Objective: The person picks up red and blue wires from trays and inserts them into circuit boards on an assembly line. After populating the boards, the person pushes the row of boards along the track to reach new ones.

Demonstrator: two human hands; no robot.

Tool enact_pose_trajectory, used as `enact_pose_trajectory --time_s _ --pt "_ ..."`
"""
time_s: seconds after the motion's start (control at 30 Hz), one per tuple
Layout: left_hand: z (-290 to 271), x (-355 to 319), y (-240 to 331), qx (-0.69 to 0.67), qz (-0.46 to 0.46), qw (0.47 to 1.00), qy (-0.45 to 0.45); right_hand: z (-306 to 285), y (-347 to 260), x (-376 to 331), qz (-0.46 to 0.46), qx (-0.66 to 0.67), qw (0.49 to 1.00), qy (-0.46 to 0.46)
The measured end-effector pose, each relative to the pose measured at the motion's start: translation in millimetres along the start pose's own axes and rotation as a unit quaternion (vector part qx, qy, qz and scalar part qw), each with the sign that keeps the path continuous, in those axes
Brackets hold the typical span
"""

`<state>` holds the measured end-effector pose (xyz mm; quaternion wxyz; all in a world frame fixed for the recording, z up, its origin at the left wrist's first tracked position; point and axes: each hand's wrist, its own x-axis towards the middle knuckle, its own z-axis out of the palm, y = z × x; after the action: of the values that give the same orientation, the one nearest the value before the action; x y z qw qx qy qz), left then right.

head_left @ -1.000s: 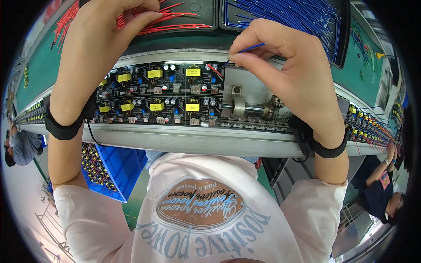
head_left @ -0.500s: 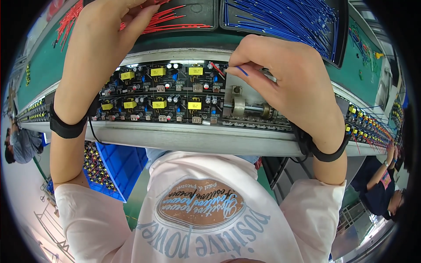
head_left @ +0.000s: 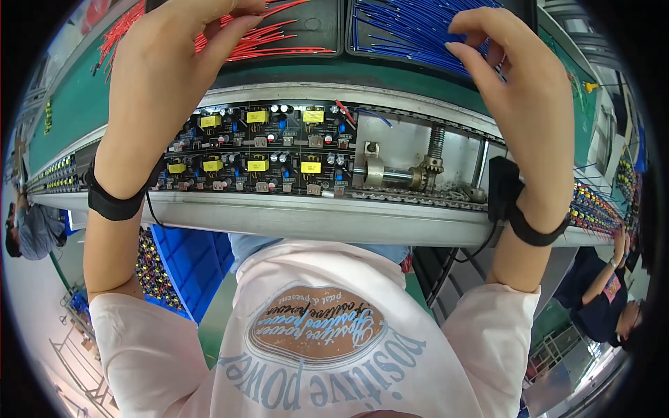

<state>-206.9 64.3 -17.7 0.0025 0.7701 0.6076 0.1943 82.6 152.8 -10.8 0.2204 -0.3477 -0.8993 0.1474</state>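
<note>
My left hand point(head_left: 174, 63) curls its fingers into the red wires point(head_left: 272, 38); whether it grips one I can't tell. My right hand point(head_left: 512, 76) is half-open, fingertips on the blue wires point(head_left: 411, 28) in their black tray point(head_left: 341, 28), strands running roughly left-right. The circuit boards point(head_left: 258, 150) sit below, between my wrists.

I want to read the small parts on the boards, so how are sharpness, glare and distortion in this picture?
Head view: the boards are sharp and evenly lit, with no strong glare; the fisheye bends the conveyor rail into a curve and blacks out the corners; the left hand and right hand look oversized near the top, only slightly soft.
</note>
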Motion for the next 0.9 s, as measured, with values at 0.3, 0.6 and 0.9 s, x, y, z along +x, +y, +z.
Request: enact_pose_trajectory --time_s 0.3,0.6,0.9 --pt "-10 2 15 0.001 -0.044 0.999 0.005 20 24 -1 -0.011 -0.132 0.991 -0.017" --pt "-20 -39 36 -0.049 -0.033 0.998 -0.005 13 6 4 -0.088 -0.206 0.973 0.058" --pt "4 -63 80 -0.125 0.042 0.989 -0.062 7 -2 4 -0.143 -0.233 0.952 0.137"
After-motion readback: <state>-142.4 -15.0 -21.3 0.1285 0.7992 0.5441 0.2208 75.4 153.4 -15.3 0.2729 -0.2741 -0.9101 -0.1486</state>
